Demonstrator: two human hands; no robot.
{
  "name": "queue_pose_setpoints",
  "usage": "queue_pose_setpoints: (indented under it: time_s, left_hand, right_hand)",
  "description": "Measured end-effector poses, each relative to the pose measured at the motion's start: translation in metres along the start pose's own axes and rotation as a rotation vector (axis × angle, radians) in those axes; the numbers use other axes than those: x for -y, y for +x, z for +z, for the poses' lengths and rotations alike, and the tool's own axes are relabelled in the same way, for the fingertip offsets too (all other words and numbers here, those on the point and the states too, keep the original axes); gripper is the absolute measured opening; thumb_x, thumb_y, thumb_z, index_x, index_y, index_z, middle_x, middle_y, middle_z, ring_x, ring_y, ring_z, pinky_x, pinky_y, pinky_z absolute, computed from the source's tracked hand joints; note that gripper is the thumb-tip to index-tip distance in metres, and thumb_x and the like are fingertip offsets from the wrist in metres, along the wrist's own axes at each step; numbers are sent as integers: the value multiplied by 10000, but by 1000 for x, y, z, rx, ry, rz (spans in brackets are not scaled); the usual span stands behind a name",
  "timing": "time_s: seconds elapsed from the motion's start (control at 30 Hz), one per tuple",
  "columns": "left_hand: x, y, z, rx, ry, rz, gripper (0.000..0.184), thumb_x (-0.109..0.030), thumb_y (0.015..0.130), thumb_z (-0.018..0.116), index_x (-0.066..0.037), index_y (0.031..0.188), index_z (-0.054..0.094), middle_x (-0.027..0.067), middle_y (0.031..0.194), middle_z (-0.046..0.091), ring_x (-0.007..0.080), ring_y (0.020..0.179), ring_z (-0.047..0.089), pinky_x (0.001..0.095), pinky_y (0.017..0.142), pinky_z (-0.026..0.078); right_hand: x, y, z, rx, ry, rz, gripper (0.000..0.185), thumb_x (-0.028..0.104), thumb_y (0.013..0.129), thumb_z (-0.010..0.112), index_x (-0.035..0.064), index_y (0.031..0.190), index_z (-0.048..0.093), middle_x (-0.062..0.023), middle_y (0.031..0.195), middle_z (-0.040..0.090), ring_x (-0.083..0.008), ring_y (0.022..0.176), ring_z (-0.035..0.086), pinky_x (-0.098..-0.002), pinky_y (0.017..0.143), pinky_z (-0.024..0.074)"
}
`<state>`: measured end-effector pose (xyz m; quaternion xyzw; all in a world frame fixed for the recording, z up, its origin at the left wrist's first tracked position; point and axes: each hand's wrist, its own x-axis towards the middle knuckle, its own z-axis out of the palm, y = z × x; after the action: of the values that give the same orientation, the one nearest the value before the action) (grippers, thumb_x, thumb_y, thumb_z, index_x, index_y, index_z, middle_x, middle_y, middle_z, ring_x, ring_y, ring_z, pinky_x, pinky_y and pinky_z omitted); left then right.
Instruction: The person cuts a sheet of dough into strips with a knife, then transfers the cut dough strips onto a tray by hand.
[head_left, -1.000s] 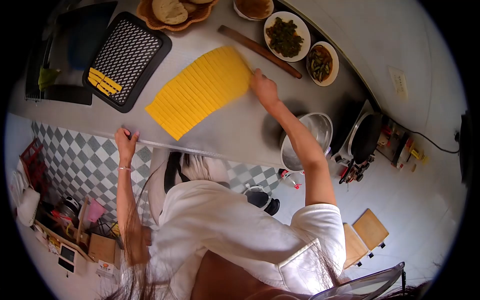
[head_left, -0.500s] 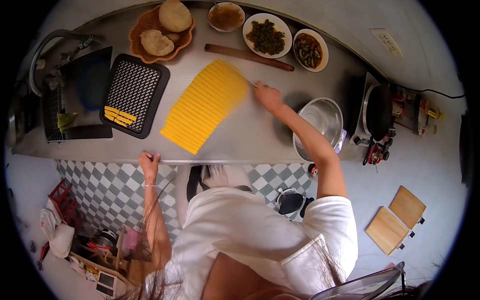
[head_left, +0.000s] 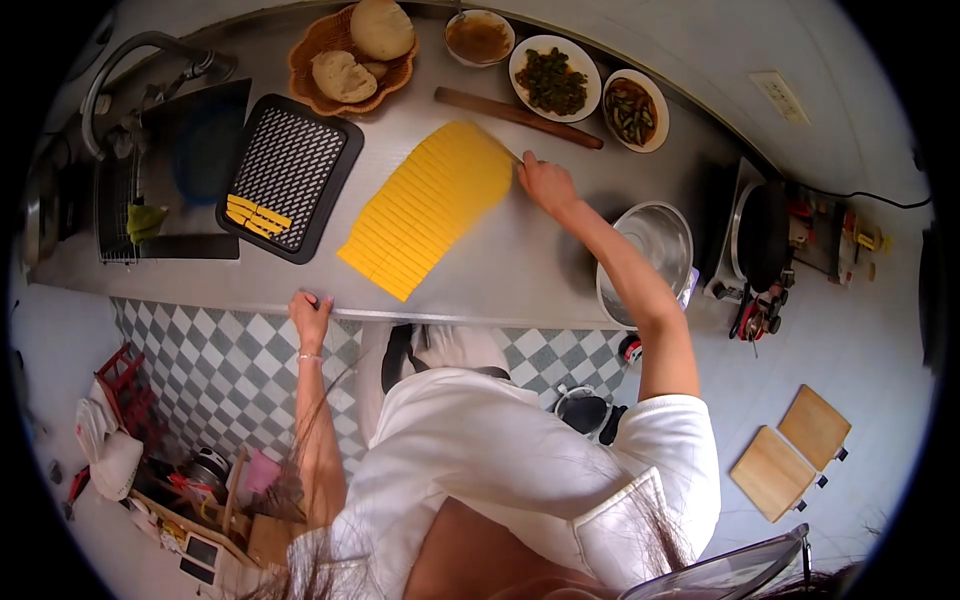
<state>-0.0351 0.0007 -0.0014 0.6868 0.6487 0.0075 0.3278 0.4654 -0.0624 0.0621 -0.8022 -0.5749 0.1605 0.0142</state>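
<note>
Here, at eleven o'clock, our yellow dough sheet point(head_left: 425, 210) looks mostly scored, two-o'clock end perhaps unfinished; our right hand point(head_left: 548, 184) clamps fingers around a thin tool point(head_left: 515, 158), our left hand point(head_left: 310, 318) curls its at the counter edge point(head_left: 400, 317).

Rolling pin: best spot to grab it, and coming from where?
I'd grip the rolling pin just off mid-length, toward the basket end, from above, thumb and fingers across its long axis. It's a slim, straight rod lying flat; its other half runs close by the plate, and the yellow dough sits on the side nearer the person.
</note>
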Motion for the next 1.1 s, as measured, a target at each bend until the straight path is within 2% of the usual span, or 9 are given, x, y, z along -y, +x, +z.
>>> queue_pose_setpoints:
  time_s: [0.37, 0.77, 0.87, 1.1]
  left_hand:
    - [-5, -2, 0, -28, 0, -24, 370, -174, 678, 784, -31, 811, 469, 157, 830, 513, 323, 833, 475, 398, 757, 396]
    - [-5, -1, 1, -37, 14, -24, 357, -171, 679, 776, -40, 816, 474, 155, 828, 516, 328, 841, 483, 405, 766, 398]
    - [-1, 0, 2, -34, 3, -3, 363, -179, 672, 782, -42, 812, 476, 154, 822, 521, 328, 839, 485, 408, 765, 400]
    - [1, 3, 5, -32, 23, 12, 375, -205, 674, 787, -44, 813, 477, 152, 826, 522, 325, 841, 485, 400, 762, 402]
  right_hand:
    - [5, 14, 3, 4, -88, -29, 139, 173, 872, 488, 39, 842, 462, -158, 584, 603, -337, 536, 608, -424, 481, 502]
    - [19, 28, -11, 185, -189, -17, 74, 88, 845, 480, 23, 880, 483, -177, 723, 640, -325, 682, 645, -416, 585, 519]
    - [13, 14, -1, 202, -190, 27, 106, 131, 863, 495, 30, 895, 482, -164, 719, 640, -330, 679, 643, -417, 585, 519]
    - [12, -55, -26, -58, 117, 265, 266, 280, 907, 482, 17, 934, 452, -190, 773, 631, -400, 685, 616, -474, 604, 501]
